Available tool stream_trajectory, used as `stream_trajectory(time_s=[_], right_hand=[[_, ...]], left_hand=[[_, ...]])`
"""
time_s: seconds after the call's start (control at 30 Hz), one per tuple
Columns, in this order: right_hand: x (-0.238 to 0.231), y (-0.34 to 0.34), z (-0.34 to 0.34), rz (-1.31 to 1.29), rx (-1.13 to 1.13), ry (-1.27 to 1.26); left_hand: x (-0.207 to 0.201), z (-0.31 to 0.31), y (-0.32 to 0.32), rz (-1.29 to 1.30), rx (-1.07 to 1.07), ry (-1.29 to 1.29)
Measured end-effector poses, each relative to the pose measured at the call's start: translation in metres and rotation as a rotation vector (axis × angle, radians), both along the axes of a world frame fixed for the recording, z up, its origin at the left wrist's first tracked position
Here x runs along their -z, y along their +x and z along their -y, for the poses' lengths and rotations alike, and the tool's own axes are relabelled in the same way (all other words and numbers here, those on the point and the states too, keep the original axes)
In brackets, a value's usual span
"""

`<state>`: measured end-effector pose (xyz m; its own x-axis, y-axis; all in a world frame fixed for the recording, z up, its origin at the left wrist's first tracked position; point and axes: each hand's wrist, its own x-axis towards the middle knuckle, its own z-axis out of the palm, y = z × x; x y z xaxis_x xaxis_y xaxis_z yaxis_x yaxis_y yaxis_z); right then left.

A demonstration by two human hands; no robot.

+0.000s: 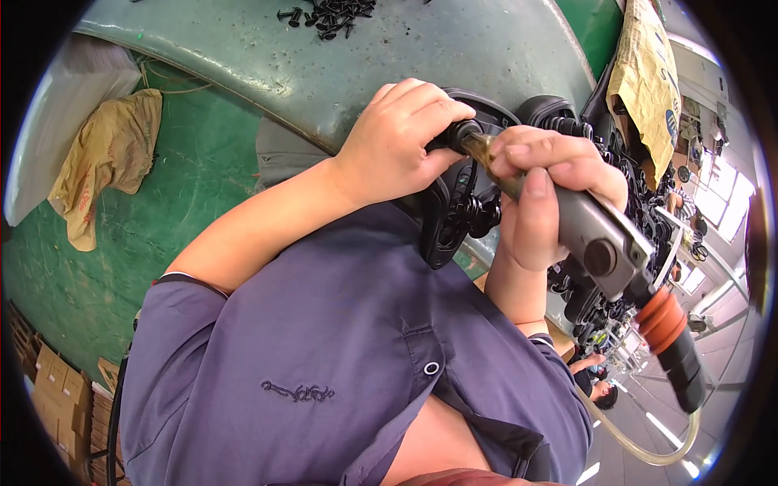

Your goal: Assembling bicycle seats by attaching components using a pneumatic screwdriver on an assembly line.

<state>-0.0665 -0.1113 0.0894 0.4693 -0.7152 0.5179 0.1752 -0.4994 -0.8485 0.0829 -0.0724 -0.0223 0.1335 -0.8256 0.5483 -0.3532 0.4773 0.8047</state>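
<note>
the left hand is gripping a black part; the right hand is grasping a grey handheld tool, its tip pointing toward that part.

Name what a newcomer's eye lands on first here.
Probably the grey tool with an orange band, right of centre, gripped in the right hand. The left hand holds a black piece at the tool's front end. Next, the heap of small black parts on the table, at the top, and the yellow bag, upper right.
</note>
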Motion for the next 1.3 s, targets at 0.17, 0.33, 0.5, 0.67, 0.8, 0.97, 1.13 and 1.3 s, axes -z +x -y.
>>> stream_trajectory(time_s=[0.17,0.33,0.5,0.67,0.8,0.97,1.13,1.3], right_hand=[[-0.005,0.007,-0.008,-0.074,0.05,-0.025],[-0.029,-0.02,-0.019,-0.039,-0.099,-0.055],[-0.044,-0.048,-0.023,0.192,-0.107,-0.041],[-0.037,-0.071,-0.023,0.271,-0.049,-0.036],[-0.038,-0.09,-0.025,0.242,-0.02,-0.038],[-0.042,-0.112,-0.03,0.236,0.048,-0.077],[-0.036,-0.123,-0.031,0.264,0.052,-0.08],[-0.034,-0.127,-0.033,0.287,0.069,-0.059]], left_hand=[[0.0,0.002,0.001,0.056,0.029,0.007],[-0.015,-0.021,-0.005,0.173,-0.084,0.065],[-0.028,-0.02,0.035,0.073,0.131,0.185],[0.013,0.026,0.109,0.697,-0.335,0.137],[0.014,0.043,0.119,0.624,-0.23,0.31],[0.005,0.055,0.115,0.707,-0.156,0.293],[0.0,0.038,0.118,0.613,-0.122,0.38],[-0.013,0.031,0.106,0.52,-0.12,0.364]])
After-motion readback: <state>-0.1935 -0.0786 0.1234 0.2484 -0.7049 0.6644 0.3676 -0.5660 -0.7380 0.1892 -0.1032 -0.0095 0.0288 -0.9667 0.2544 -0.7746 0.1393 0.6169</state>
